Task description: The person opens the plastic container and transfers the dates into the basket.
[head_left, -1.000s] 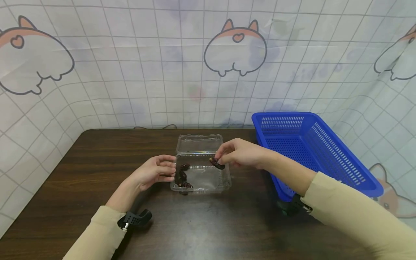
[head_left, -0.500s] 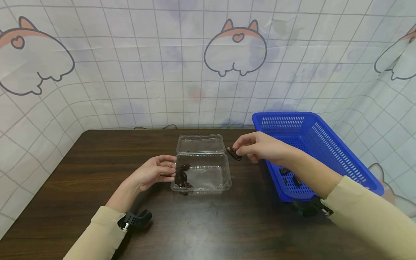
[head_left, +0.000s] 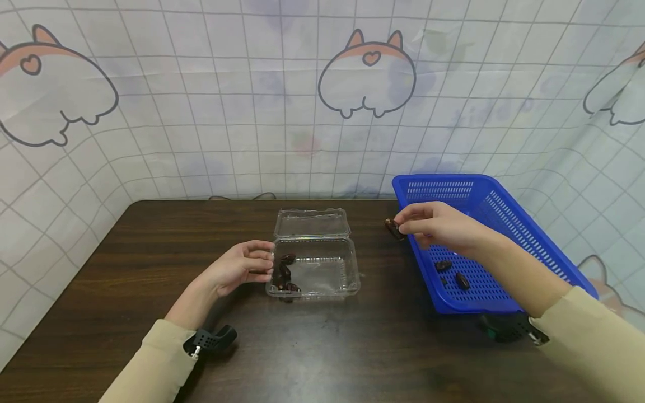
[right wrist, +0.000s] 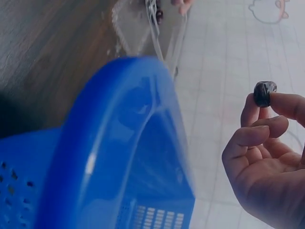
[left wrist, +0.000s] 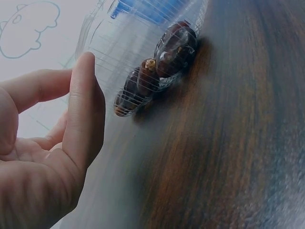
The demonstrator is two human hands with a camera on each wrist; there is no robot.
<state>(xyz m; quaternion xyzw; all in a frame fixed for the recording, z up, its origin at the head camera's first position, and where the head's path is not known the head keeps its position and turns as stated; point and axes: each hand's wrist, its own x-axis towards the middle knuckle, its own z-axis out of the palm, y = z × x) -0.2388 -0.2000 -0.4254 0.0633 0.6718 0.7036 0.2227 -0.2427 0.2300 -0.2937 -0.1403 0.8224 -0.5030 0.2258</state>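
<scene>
My right hand (head_left: 443, 226) pinches a dark brown date (head_left: 394, 228) between thumb and fingertips, held up near the left rim of the blue basket (head_left: 430, 294). In the right wrist view the date (right wrist: 264, 94) shows glossy and dark above the fingers. My left hand (head_left: 241, 268) rests its fingertips against the left side of a clear plastic clamshell box (head_left: 322, 280), not wrapped around it. The left wrist view shows the left hand (left wrist: 52, 129) beside the clear wall, with several dates (left wrist: 176, 50) behind it. Those dates (head_left: 285, 272) lie along the box's left side.
Two dates (head_left: 462, 281) and a small dark bit lie on the basket's perforated floor. The box's clear lid (head_left: 312, 223) is folded back toward the wall. A patterned cloth (head_left: 252, 112) hangs behind the dark wooden table (head_left: 201, 224).
My right hand has carried the date rightward and up, from over the clear box to the basket's left rim. Dates in the basket came into sight. The left hand stays put.
</scene>
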